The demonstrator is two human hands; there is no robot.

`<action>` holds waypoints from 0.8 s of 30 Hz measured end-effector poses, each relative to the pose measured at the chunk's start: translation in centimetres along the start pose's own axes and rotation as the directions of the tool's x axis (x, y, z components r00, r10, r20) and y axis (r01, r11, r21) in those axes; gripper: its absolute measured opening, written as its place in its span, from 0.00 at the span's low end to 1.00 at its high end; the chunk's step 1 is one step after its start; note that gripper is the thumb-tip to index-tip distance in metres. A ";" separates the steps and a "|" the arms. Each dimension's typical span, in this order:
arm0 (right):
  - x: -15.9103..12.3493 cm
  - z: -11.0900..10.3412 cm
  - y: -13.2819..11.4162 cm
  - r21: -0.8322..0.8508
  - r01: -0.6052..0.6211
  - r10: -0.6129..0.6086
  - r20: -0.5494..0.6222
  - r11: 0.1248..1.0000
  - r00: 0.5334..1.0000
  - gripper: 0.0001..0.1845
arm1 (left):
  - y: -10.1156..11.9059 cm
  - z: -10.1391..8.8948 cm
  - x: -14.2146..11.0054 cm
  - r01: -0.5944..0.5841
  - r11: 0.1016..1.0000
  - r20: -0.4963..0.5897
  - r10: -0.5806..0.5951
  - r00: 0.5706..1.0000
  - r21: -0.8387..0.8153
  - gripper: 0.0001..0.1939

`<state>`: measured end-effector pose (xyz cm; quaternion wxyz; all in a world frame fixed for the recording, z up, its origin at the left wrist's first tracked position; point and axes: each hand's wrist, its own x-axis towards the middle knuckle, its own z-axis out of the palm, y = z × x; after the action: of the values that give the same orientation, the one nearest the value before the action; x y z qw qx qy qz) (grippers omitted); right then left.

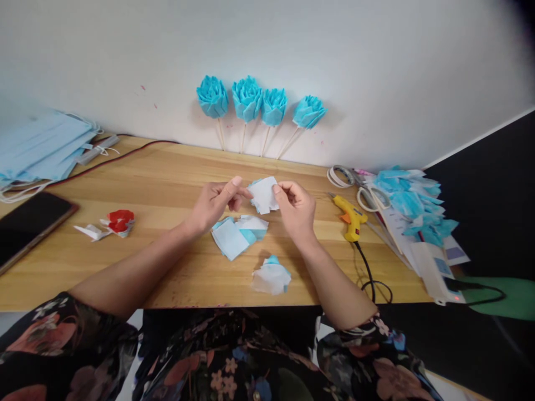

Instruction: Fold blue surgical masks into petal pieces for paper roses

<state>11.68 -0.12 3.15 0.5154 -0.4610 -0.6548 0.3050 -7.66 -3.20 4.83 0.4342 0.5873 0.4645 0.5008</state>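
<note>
Above the middle of the table, my right hand (297, 210) pinches a small stack of white and blue fabric squares (264, 195) between thumb and fingers. My left hand (215, 205) is at the stack's left edge, thumb raised, fingers partly curled and apart, with nothing visible in it; a fingertip reaches the stack or nearly so. Below the hands lies a loose pile of white and blue fabric squares (232, 238). Closer to the front edge is a smaller bunch of white and blue pieces (271, 277).
Several blue fabric flowers on sticks (246, 99) lean against the wall. At right are a yellow glue gun (351, 217), scissors (373, 199), tape rolls (339, 176), blue petal pieces (412, 197) and a power strip (437, 273). Face masks (45, 147), a phone (31, 225) and red scraps (120, 221) lie left.
</note>
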 end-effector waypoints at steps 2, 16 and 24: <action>-0.2 0.1 -0.1 -0.042 0.040 -0.040 -0.004 0.998 0.999 0.10 | -0.3 0.0 0.1 0.020 0.999 0.078 -0.023 0.997 0.040 0.33; -0.2 0.4 0.5 0.137 -0.105 0.092 0.098 0.985 0.991 0.13 | -1.3 0.4 0.7 0.105 0.988 -0.023 -0.108 0.994 -0.117 0.22; 0.2 0.3 1.0 0.179 -0.141 0.142 0.004 0.974 0.990 0.16 | -1.3 0.2 0.5 0.104 0.980 0.069 -0.093 0.993 -0.168 0.31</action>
<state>11.65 0.49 2.24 0.5347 -0.4597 -0.5878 0.3965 -7.60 -2.44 3.60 0.5215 0.5390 0.4347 0.4986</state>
